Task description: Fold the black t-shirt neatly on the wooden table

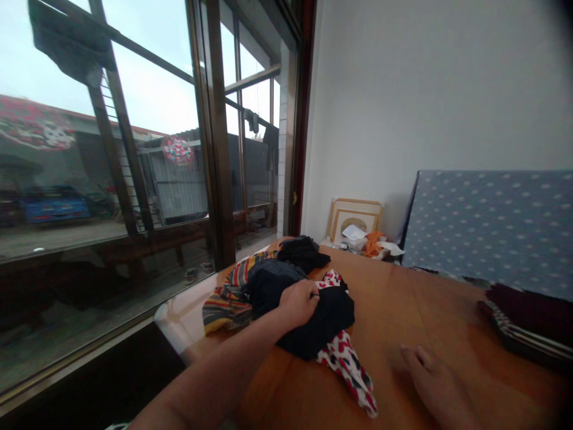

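Observation:
My left hand (301, 303) is closed on a dark navy cloth (329, 316) that lies in a heap on the brown wooden table (398, 292). White fabric with a red and black pattern (347, 364) sticks out from under the navy cloth, with one strip stretching toward the front. Behind and left of the hand lie a striped multicolour cloth (228, 301) and a black garment (304, 252). To the right, apart from the heap, my right hand (425, 370) is over the table with its fingers partly curled; it is slightly blurred and no cloth shows in it.
A folded dark maroon stack (532, 316) sits at the table's right side. Behind it stands a blue dotted cover (487, 227). Picture frames (353, 215) and orange and white items (373, 243) are by the wall. A large window (156, 119) borders the left.

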Demonstrator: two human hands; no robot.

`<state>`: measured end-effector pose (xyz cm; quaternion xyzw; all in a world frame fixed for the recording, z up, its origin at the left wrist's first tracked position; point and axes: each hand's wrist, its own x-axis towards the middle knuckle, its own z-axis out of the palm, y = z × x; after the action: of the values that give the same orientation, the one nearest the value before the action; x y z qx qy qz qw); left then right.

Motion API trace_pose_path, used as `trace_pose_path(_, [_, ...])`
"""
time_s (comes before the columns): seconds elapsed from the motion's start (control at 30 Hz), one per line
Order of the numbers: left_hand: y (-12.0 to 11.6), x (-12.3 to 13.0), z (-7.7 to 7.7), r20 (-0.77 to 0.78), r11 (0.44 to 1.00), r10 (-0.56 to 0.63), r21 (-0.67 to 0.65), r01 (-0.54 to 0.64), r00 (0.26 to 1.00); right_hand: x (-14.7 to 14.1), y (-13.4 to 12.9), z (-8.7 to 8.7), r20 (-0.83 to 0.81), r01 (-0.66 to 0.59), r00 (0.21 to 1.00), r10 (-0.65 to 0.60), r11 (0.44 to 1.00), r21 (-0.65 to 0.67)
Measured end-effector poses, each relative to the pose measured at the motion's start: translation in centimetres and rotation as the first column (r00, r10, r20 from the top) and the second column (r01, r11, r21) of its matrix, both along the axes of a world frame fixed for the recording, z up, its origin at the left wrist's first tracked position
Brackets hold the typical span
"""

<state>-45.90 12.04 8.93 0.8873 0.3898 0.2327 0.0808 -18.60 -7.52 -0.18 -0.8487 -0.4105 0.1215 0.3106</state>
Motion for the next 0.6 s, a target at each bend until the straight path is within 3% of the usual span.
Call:
trace_pose_path(0.1, [-4.3, 0.4, -0.7, -0.049, 0.982, -0.175, 0.058, 0.177, 0.983, -0.3, -0.2, 0.6, 0.011, 0.012, 1.0, -0.012, 1.0, 0.005])
trace_pose_path(0.2, [-7.3, 0.5, -0.6, -0.212, 0.928, -0.339, 0.087, 0.363, 0.917, -0.5, -0.3, 1.3, 0.0, 0.0, 1.0, 0.0, 1.0, 0.004])
trace_pose_path(0.3, [-8.8, 0.5, -0.4, -0.324, 0.879, -0.439, 0.036, 0.475, 0.838, -0.7, -0.4, 1.7, 0.02, -0.001, 1.0, 0.0, 0.998, 0.066])
trace_pose_path(0.37, [-8.7, 0.4, -0.1, -0.261, 0.868, -0.478, 0.007, 0.496, 0.839, -0.7, -0.4, 1.5, 0.035, -0.016, 0.999, 0.012, 0.995, 0.098])
trace_pose_path(0.47, [-6.9, 0.3, 0.9, 0.02, 0.907, -0.418, 0.06, 0.417, 0.908, -0.2, -0.3, 0.6, 0.033, -0.022, 0.999, 0.02, 0.997, 0.074])
trace_pose_path(0.53, [-4.4, 0.1, 1.7, 0.209, 0.962, -0.265, 0.124, 0.244, 0.941, 0.2, -0.2, -0.1, 0.02, -0.016, 1.0, 0.016, 1.0, 0.025])
trace_pose_path(0.6, [-1.1, -0.3, 2.4, 0.3, 0.988, -0.063, 0.154, 0.017, 0.952, 0.6, -0.1, -0.7, 0.013, -0.016, 1.0, 0.016, 1.0, -0.013])
